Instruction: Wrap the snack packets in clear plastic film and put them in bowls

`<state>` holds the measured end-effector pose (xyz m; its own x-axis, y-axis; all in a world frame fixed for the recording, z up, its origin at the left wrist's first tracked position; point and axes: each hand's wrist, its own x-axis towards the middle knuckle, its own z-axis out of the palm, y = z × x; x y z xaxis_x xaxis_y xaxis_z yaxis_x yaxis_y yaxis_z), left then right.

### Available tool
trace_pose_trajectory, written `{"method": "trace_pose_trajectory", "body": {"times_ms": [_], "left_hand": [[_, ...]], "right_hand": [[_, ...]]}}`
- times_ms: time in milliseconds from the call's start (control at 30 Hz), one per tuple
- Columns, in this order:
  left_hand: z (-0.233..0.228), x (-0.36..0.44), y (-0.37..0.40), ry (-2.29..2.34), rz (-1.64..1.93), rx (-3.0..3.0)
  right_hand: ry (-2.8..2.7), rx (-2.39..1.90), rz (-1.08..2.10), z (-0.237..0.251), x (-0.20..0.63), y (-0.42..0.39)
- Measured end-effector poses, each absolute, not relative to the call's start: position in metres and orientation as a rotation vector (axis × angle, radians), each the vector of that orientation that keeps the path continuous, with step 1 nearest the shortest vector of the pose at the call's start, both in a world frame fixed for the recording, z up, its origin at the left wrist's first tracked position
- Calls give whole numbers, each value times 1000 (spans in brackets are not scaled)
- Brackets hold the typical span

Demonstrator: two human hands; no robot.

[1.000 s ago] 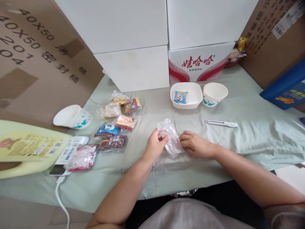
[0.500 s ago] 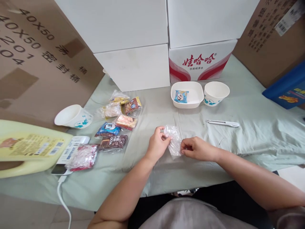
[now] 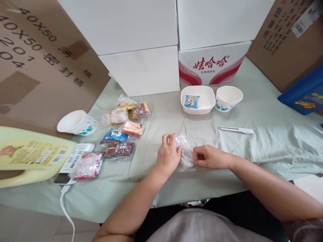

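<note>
My left hand (image 3: 168, 153) and my right hand (image 3: 211, 156) pinch a small crumpled clear plastic bag (image 3: 186, 152) between them, just above the pale green cloth on the table (image 3: 264, 141). The bag looks empty. To the left lie several snack packets (image 3: 121, 134) in clear wrappers. Behind my hands stands a white square bowl (image 3: 208, 104) holding one blue packet (image 3: 191, 101), with a white paper cup (image 3: 228, 98) beside it. A white pen-like tool (image 3: 236, 130) lies to the right of my hands.
White boxes (image 3: 141, 67) and a red-printed carton (image 3: 212, 67) line the back. Brown cardboard cartons (image 3: 37, 67) stand left and right. A yellow jug (image 3: 30, 158), a tipped paper cup (image 3: 75, 123) and a white device with a cable (image 3: 73, 161) sit at the left.
The plastic bag has been scrunched smaller between my hands, which have drawn closer together and lowered toward the cloth.
</note>
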<state>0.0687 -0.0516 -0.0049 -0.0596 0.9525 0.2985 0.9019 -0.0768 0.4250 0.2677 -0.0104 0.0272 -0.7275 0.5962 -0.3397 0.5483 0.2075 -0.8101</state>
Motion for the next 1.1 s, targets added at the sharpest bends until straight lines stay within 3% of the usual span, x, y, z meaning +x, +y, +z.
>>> {"method": "trace_pose_trajectory", "body": {"times_ms": [400,533,600,667,833,933,1000,1100], "left_hand": [[-5,61,-49,1775,555,2548],[-9,61,-48,1822,454,2505],[-11,61,-47,1842,416,2497],[-11,59,-44,1835,390,2499],[-6,40,-34,2026,384,2456],[0,33,-34,2233,625,2378],[3,36,-36,2043,789,2466],[0,46,-40,1639,762,2579]], "right_hand": [[-2406,-1129,1589,29,274,-6],[-2383,-1230,970,38,284,-5],[-2464,-961,622,39,284,-8],[-2641,-617,478,36,278,-14],[-3019,-497,475,23,262,-27],[-3020,-526,467,20,262,-27],[-2994,-491,482,19,264,-25],[-2903,-479,458,16,268,-19]]}}
